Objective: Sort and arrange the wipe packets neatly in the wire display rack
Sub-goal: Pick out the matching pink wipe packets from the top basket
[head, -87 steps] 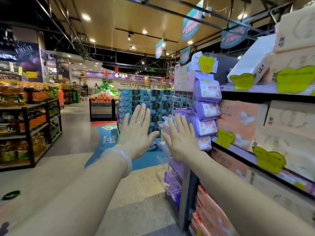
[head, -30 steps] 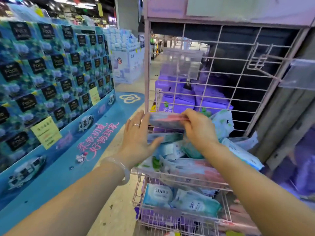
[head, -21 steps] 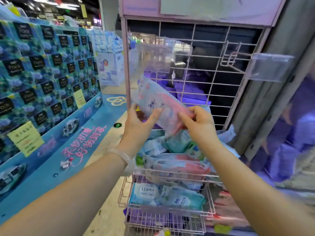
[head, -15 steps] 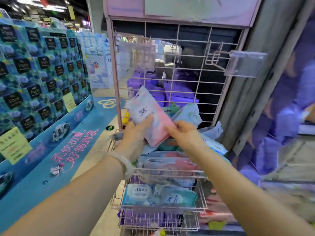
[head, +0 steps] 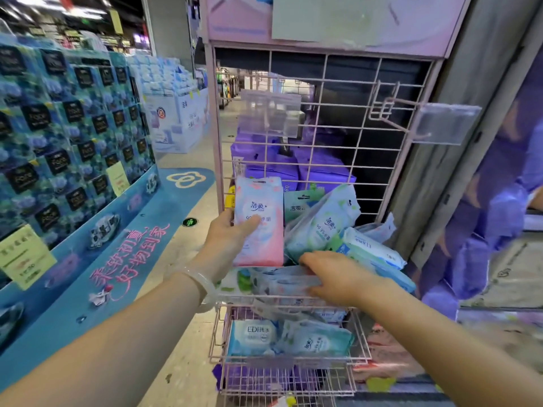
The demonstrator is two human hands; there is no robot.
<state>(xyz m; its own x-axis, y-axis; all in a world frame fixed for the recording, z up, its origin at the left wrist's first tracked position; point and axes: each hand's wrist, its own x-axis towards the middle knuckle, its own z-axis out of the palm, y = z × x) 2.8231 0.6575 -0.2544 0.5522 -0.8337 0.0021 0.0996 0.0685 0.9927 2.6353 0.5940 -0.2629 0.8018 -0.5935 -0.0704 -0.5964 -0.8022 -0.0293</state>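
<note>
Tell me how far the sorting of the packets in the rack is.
Barely started. Done: nothing looks ordered. In hand: left hand holds a pink packet upright at the basket's left end; right hand reaches into the pile. Left: the tilted packets and the lower basket.

Both forearms are bare, with a pale translucent bangle (head: 202,284) on the left wrist.

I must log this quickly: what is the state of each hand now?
Left hand: closed, holding the pink packet upright.
Right hand: open, fingers resting on a flat packet in the basket.
</note>
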